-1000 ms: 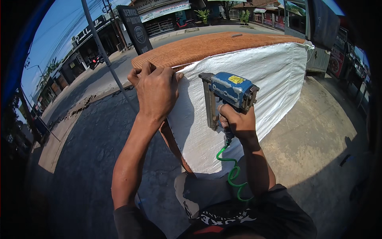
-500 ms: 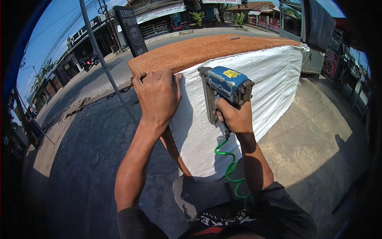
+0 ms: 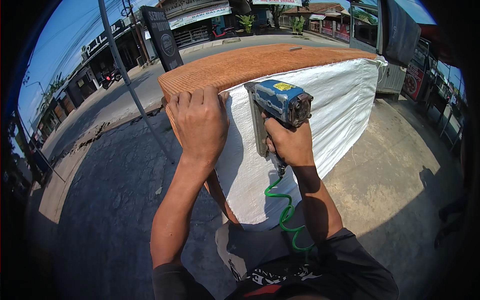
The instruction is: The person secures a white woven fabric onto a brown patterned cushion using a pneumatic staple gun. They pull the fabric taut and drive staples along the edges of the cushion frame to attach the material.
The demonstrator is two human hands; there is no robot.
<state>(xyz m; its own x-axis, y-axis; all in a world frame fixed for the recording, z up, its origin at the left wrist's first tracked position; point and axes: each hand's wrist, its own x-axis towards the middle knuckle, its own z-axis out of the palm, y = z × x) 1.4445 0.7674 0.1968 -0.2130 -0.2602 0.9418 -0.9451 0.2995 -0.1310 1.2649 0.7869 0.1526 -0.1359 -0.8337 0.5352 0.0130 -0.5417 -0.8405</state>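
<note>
A piece of upholstered furniture stands before me, covered in orange ribbed fabric [image 3: 235, 62] along its upper face, with white backing cloth [image 3: 340, 107] over the side towards me. My left hand [image 3: 200, 122] is closed over the near left corner, fingers curled on the fabric edge where orange meets white; its fingertips are hidden. In my right hand [image 3: 290, 142] is a blue pneumatic staple gun [image 3: 280, 97], gripped by the handle. Its nose is near the upper edge of the white cloth, right of my left hand; whether it touches is unclear. A green coiled air hose [image 3: 286, 212] hangs from the handle.
A small grey strip [image 3: 295, 48] lies on the orange fabric. At left a thin metal pole [image 3: 122, 70] rises beside a dark sign board [image 3: 162, 40]. Concrete paving [image 3: 395, 165] surrounds the furniture; a road and shops lie beyond. A grey metal cart [image 3: 387, 80] stands at far right.
The staple gun has shifted slightly left and turned a little in my right hand. My left hand keeps hold of the corner, its wrist slightly further right; more orange fabric shows beside it.
</note>
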